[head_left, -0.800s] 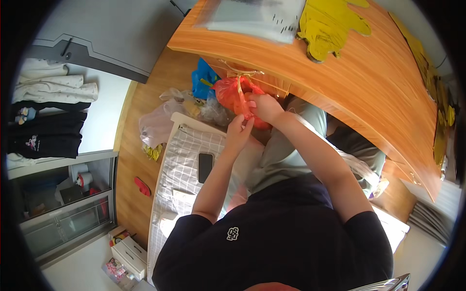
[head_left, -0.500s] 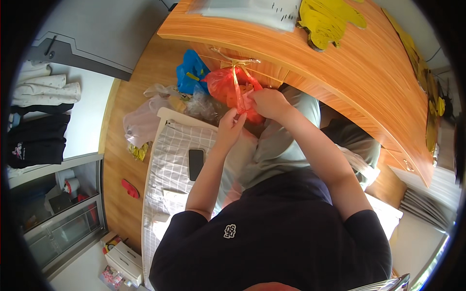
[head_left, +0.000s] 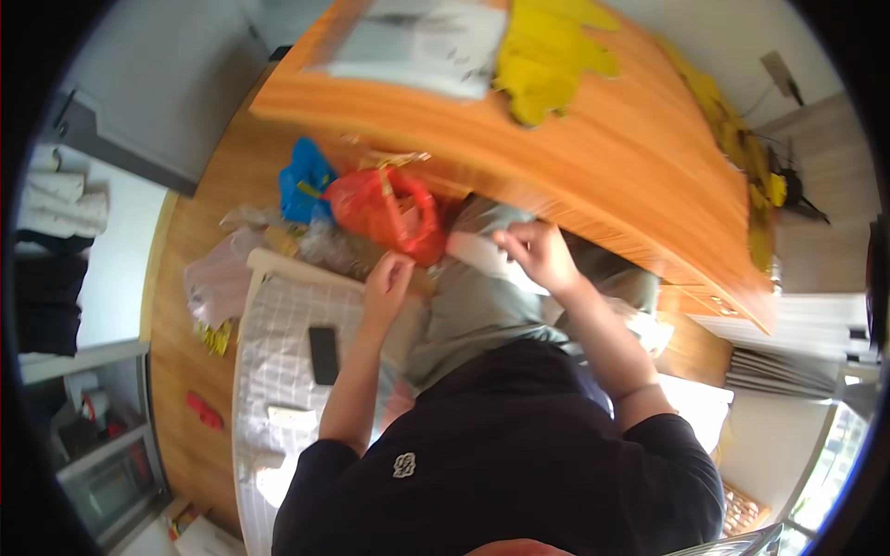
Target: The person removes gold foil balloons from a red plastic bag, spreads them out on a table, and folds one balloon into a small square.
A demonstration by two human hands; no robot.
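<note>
no readable text, white emblem (head_left: 403,465) on a dark shirt (head_left: 528,454) blurred, dark marks (head_left: 458,57) on pale sheeting (head_left: 399,67) illegible

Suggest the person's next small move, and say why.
Perhaps move the bare right hand leftward to the hanging red plastic bag: that hand is apart from the bag, while the bare left hand is close to its lower edge.

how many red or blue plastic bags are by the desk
2: the red bag at the desk's front, just beyond the left hand, and the blue bag left of the red one. More may be hidden behind them.
</note>
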